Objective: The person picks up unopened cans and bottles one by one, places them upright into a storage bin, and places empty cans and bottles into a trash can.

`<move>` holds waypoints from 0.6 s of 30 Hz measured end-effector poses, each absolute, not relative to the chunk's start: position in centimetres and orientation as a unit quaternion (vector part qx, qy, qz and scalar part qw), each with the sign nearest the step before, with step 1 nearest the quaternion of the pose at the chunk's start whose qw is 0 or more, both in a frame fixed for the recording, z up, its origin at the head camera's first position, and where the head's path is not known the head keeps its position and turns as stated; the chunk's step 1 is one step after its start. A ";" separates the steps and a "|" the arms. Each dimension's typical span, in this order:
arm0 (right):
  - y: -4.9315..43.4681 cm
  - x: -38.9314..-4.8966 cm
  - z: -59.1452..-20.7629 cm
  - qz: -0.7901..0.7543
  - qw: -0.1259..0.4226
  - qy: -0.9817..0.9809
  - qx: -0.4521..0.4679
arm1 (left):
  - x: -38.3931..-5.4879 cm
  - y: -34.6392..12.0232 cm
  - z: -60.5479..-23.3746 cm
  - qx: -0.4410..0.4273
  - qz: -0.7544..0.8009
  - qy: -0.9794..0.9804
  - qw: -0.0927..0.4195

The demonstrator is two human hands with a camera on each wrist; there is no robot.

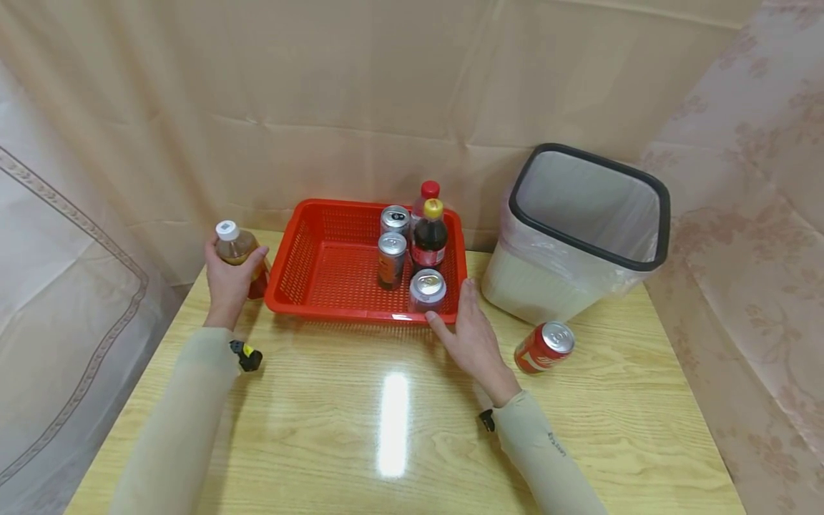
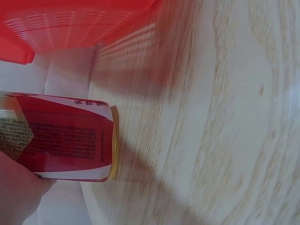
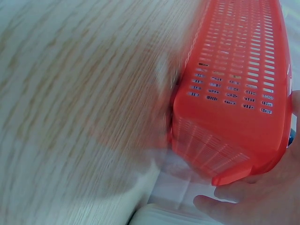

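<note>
My left hand [image 1: 227, 279] grips a plastic bottle [image 1: 235, 243] with a white cap, just left of the red basket [image 1: 290, 312]. In the left wrist view, the bottle's red label [image 2: 70, 136] shows small print, and its base is close to the tabletop. My right hand [image 1: 473, 340] touches the basket's front right corner, with the thumb at the front rim and straight fingers along the right side. Inside the basket, toward its right, stand a cola bottle [image 1: 429, 239] with a yellow cap, a red-capped bottle [image 1: 430, 189] and several cans, including a brown-orange one [image 1: 391, 261].
A red can [image 1: 544, 347] stands on the wooden table [image 1: 322, 429], to the right of my right hand. Behind it is a bin [image 1: 534, 279] with a black rim and a clear liner. Beige cloth [image 1: 360, 86] hangs along the back.
</note>
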State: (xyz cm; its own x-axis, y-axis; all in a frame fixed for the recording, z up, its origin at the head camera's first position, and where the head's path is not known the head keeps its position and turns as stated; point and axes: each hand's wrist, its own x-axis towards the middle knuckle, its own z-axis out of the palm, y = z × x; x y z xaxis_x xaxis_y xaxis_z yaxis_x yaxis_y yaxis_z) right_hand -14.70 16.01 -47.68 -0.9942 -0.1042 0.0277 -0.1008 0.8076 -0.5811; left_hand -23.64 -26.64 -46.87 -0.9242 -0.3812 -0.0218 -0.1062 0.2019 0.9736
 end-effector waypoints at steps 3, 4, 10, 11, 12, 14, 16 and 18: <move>16.0 -14.7 -47.7 -0.306 0.003 0.950 -0.053 | -23.7 -26.7 -47.0 0.161 -0.609 -0.768 0.114; 16.0 -14.7 -47.7 -0.307 0.002 0.950 -0.053 | -23.7 -26.7 -47.0 0.163 -0.608 -0.769 0.114; 16.0 -14.7 -47.6 -0.308 0.003 0.950 -0.052 | -23.7 -26.8 -47.1 0.167 -0.601 -0.773 0.115; 16.0 -14.7 -47.6 -0.308 0.004 0.950 -0.051 | -23.7 -26.8 -47.1 0.167 -0.601 -0.773 0.118; 16.0 -14.7 -47.6 -0.309 0.005 0.950 -0.051 | -23.7 -26.8 -47.1 0.166 -0.601 -0.772 0.120; 16.0 -14.6 -47.6 -0.309 0.005 0.950 -0.051 | -23.8 -26.8 -47.1 0.166 -0.602 -0.772 0.121; 16.0 -14.6 -47.6 -0.308 0.006 0.950 -0.050 | -23.7 -26.8 -47.1 0.165 -0.602 -0.771 0.122; 15.9 -14.6 -47.6 -0.308 0.005 0.950 -0.050 | -23.7 -26.8 -47.1 0.166 -0.603 -0.771 0.119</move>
